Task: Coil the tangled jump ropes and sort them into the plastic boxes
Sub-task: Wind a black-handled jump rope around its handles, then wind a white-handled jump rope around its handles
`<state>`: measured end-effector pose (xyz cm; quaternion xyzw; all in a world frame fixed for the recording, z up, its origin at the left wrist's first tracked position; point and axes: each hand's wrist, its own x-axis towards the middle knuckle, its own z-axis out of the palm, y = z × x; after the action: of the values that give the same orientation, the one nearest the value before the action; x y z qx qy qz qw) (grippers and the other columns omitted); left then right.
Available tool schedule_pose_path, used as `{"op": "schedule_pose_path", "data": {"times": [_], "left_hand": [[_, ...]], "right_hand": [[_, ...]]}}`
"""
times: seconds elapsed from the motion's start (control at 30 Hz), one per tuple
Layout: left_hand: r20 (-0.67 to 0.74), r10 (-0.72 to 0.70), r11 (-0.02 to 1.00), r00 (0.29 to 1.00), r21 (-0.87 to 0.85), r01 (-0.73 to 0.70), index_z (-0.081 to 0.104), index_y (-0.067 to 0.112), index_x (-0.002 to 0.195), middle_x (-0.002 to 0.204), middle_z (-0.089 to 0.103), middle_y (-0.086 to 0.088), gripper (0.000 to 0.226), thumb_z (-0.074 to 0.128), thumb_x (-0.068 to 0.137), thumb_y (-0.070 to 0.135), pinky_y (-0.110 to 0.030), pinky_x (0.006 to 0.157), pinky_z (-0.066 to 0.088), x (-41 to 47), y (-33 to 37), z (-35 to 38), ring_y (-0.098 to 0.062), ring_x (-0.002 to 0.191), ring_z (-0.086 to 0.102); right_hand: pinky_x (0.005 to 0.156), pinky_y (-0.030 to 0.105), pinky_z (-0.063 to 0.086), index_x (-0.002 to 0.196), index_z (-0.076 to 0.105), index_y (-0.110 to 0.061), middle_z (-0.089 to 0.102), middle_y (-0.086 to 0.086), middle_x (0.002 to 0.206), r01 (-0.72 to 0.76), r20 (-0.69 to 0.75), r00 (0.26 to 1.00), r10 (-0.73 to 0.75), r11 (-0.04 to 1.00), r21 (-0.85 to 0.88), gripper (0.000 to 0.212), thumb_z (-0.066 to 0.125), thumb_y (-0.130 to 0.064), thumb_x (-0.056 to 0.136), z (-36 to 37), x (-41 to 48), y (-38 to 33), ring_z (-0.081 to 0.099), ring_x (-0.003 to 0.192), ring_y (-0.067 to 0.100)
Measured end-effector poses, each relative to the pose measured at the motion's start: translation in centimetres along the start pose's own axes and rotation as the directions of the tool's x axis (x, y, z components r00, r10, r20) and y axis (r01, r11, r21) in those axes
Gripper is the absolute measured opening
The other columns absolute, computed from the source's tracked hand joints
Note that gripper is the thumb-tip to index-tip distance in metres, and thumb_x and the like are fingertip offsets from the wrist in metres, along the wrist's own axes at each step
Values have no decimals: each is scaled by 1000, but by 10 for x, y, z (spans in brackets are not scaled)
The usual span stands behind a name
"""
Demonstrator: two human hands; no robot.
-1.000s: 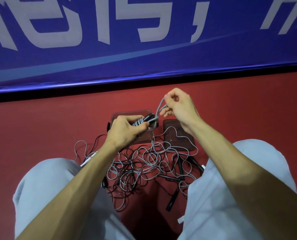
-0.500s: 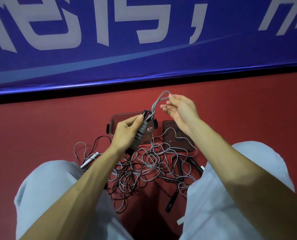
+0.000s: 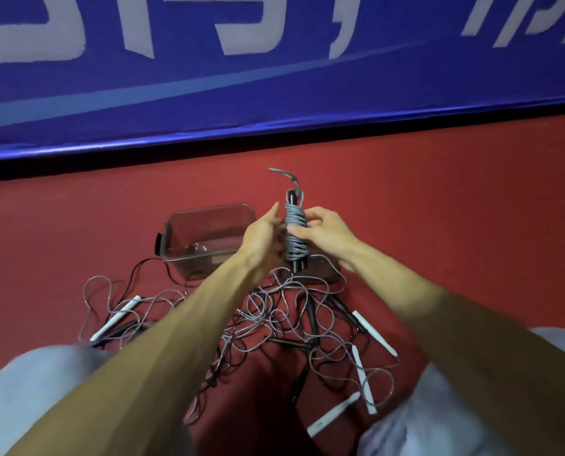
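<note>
Person seated on red floor (image 3: 455, 209), knees apart in pale grey trousers (image 3: 37, 390), facing a blue banner (image 3: 274, 87) with white lettering. Both hands raised in front, meeting on one coiled rope (image 3: 295, 240): grey cord wound tight round a pair of black handles, held upright in the air, loose cord end (image 3: 286, 175) sticking up and bending left above it. Left hand (image 3: 263, 236) holds the bundle from its left side, index finger pointing up along the coil; thumb hidden. Right hand (image 3: 325, 230) grips from the right, thumb laid across the front of the windings, other fingers curled. Clear plastic box (image 3: 176, 248) on the floor just left of the hands, something small inside, too blurred to name. Second, darker box (image 3: 324, 271) below the bundle, mostly covered. Nearer the knees, tangled ropes (image 3: 274, 319) in a loose grey and black heap, white handles (image 3: 373, 334) lying at its edges.
</note>
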<state>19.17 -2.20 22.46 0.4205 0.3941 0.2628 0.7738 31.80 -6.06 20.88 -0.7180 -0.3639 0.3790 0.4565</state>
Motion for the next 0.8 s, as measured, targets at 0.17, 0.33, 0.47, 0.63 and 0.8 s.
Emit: {"op": "schedule_pose_path", "data": {"times": [0.17,0.33,0.47,0.63,0.8], "left_hand": [[93,-68,997,993,-15,70,16,22,155,126,58,-4,57,27,102,6,-35,82,49,55,-41,33,-22,111,59],[7,-83,991,997,107,81,54,11,116,85,64,-2,27,35,100,0,-10,59,49,102,-91,54,-9,75,61],[-24,-150,959,988,238,151,54,6,114,82,56,-12,25,41,96,-5,-14,49,46,135,-130,49,-11,55,60],[5,-231,857,973,474,201,61,13,93,79,63,-7,25,43,92,-6,-23,64,48,163,-165,45,-16,65,59],[45,-268,808,962,555,199,61,16,85,74,61,-5,29,45,91,-7,-24,65,43,184,-187,45,-16,66,56]], "right_hand": [[74,27,52,113,64,-8,69,6,99,-82,-97,990,104,974,212,31,71,-9,83,-41,24,50,64,84,14],[68,23,53,112,62,-8,66,2,92,-193,-175,958,225,964,183,30,71,-7,83,-73,57,122,62,76,9],[85,29,51,109,65,-13,70,6,100,-316,-344,904,255,939,-134,44,84,-22,69,-90,93,192,64,94,21],[90,35,50,111,66,-21,68,4,109,-403,-410,879,241,836,-372,44,82,-26,70,-99,118,256,62,106,25],[93,37,49,118,64,-13,67,11,117,-481,-449,844,294,785,-390,49,82,-25,74,-105,128,304,62,109,27]]}}
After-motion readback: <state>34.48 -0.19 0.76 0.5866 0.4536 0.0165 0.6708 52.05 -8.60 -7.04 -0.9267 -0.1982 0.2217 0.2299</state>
